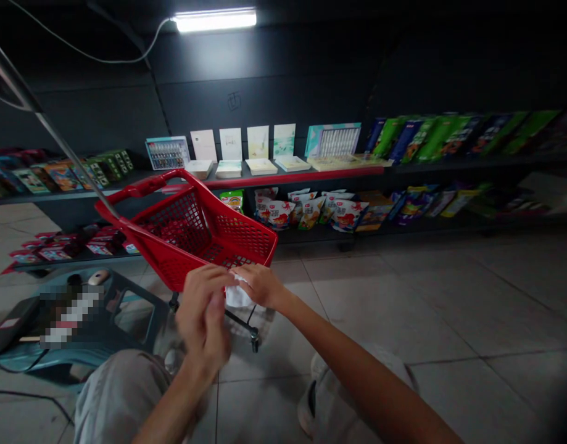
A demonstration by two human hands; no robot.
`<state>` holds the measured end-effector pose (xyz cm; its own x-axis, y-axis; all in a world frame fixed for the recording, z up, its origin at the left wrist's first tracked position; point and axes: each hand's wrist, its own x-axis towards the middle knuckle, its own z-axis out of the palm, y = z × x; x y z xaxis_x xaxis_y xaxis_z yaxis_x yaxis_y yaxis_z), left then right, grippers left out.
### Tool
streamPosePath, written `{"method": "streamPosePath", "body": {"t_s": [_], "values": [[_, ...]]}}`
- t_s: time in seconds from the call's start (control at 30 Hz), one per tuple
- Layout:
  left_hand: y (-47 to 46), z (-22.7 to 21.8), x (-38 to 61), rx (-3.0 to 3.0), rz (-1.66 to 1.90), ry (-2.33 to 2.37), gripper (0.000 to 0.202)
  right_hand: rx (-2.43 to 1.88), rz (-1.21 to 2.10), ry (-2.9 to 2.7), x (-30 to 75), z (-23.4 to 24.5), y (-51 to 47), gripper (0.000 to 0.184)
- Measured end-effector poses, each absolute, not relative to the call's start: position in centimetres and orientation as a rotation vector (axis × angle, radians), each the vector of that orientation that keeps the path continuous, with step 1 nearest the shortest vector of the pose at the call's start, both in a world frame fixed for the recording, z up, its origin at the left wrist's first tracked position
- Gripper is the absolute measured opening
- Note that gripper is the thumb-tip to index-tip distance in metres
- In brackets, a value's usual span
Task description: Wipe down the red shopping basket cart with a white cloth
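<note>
A white cloth or tissue [237, 296] hangs below my right hand [259, 285], whose fingers are closed on its upper edge. My left hand [203, 317] is close beside it, slightly blurred, with its fingers bent towards the cloth and the thumb raised against them. Whatever those left fingers hold, if anything, is hidden. Just beyond both hands stands a red plastic shopping cart [260, 237] with perforated walls. Its handle points to the left, and my hands cover part of its near side.
Shelves [292, 177] behind the cart carry books, boxed sets and snack bags [350, 213]. At the lower left is a grey-green plastic stool [126, 287] with objects on it. A metal pole [74, 145] slants across the left. My knees are below, above the tiled floor [450, 296].
</note>
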<state>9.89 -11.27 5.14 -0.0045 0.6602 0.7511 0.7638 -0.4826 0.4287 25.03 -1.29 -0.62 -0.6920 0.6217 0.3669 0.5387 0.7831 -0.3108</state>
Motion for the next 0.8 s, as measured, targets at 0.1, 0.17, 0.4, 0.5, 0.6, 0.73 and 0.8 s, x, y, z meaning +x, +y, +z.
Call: {"method": "streamPosePath", "body": {"t_s": [0.1,0.17,0.4,0.5,0.6,0.73,0.8], "values": [[-8.4,3.4,8.7,-2.159,-1.349,-1.575,0.029,-0.833,0.232,-2.518,24.9,-0.7,-1.3,0.032],[-6.3,1.7,7.5,-2.251,-1.084,-1.589,0.027,-0.764,0.253,-2.543,25.3,-0.6,-0.9,0.033],[-3.8,-1.8,5.0,-2.357,-0.808,-1.518,0.029,-0.781,0.171,-2.647,29.5,0.8,2.6,0.024],[-3.7,-2.1,5.2,-2.332,-0.897,-1.542,0.028,-0.970,0.045,-2.525,31.7,0.7,4.3,0.024],[-3.5,-2.3,5.1,-2.335,-0.944,-1.538,0.029,-1.134,0.042,-2.314,32.5,-0.5,5.3,0.029],[-3.6,-2.5,4.6,-2.329,-0.969,-1.555,0.028,-1.213,0.223,-1.969,31.7,-3.0,6.0,0.032],[-3.9,-2.5,4.3,-2.323,-0.985,-1.568,0.027,-1.243,0.283,-1.808,31.5,-4.3,6.5,0.033]]}}
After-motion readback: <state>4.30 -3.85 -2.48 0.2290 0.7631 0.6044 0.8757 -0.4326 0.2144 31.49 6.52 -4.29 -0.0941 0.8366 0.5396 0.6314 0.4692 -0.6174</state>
